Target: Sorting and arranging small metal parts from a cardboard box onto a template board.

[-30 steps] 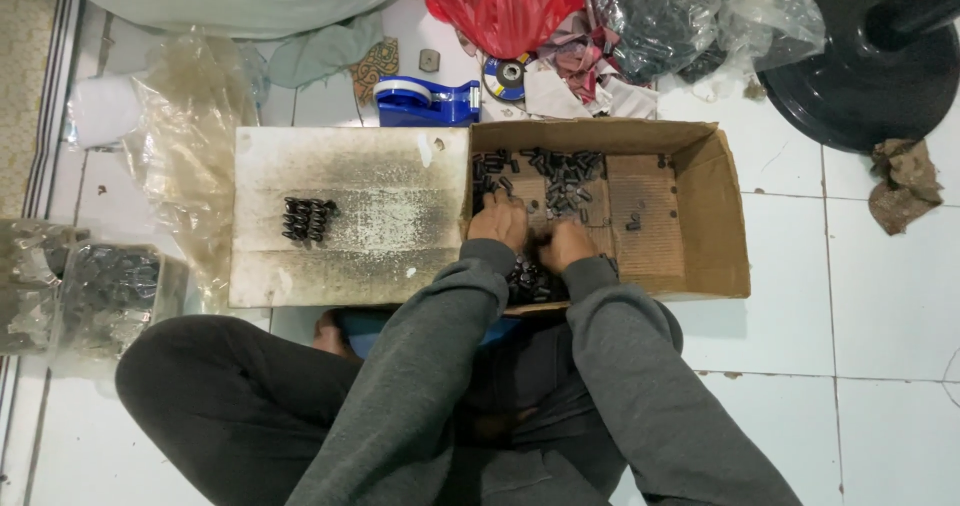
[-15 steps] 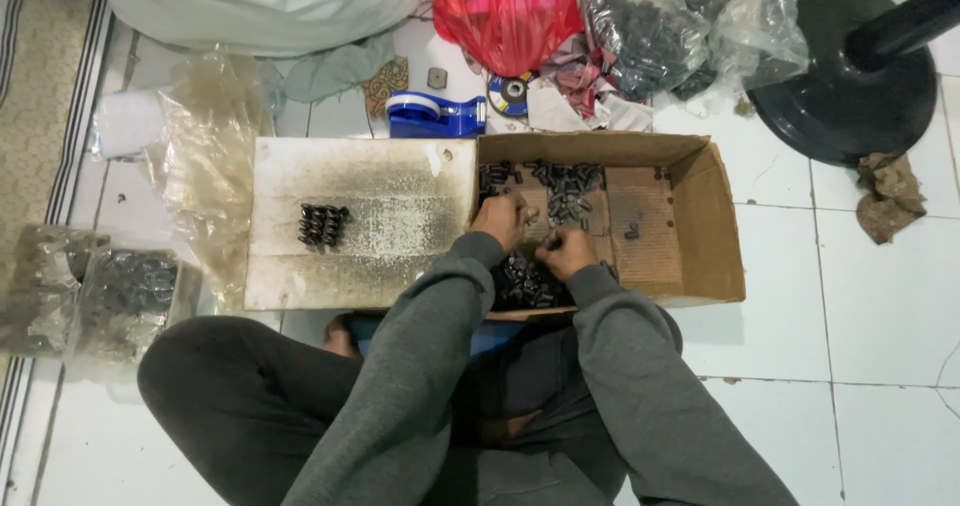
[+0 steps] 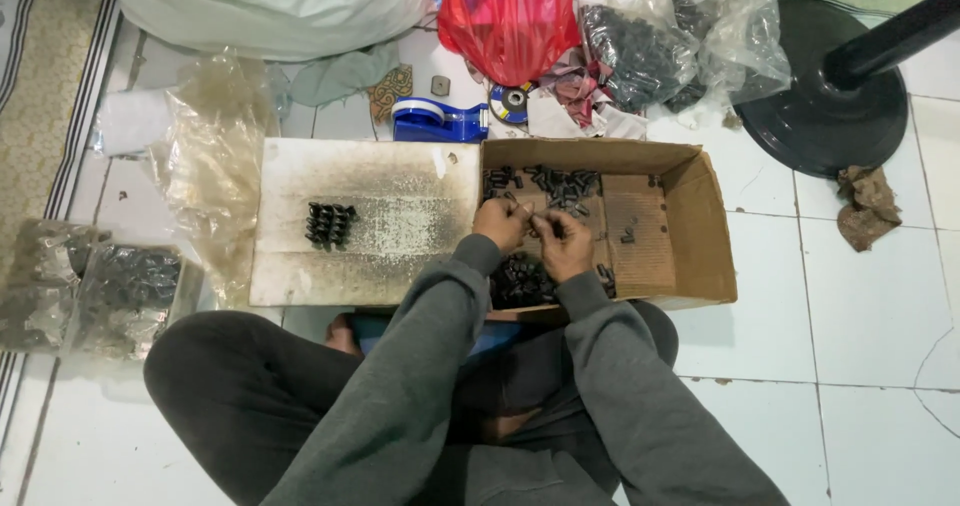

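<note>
The small black metal parts (image 3: 545, 188) lie loose in a heap inside the open brown cardboard box (image 3: 700, 236), just past the fingertips of both hands. They are short little tubes, and they point every which way, so the heap has no one long axis. More of the same dark parts sit in a pile (image 3: 522, 278) right under the wrists, at the near wall of the box.

The left hand (image 3: 501, 223) and the right hand (image 3: 562, 243) are close together over the middle of the box, with fingertips almost touching. The fingers are curled in around something tiny and dark between them. It is too small to tell which way it points or which hand pinches it.

To the left of the left hand lies the box's flat flap (image 3: 400, 231), dusty and pale. On it stands a neat block of black parts (image 3: 330, 224), packed in short rows side by side.

Beyond the hands, on the white tiled floor (image 3: 880, 306), are a blue tape holder (image 3: 435, 121), a red plastic bag (image 3: 508, 11) and clear bags of dark parts (image 3: 640, 56). Far to the right stands a round black stand base (image 3: 820, 116).
</note>
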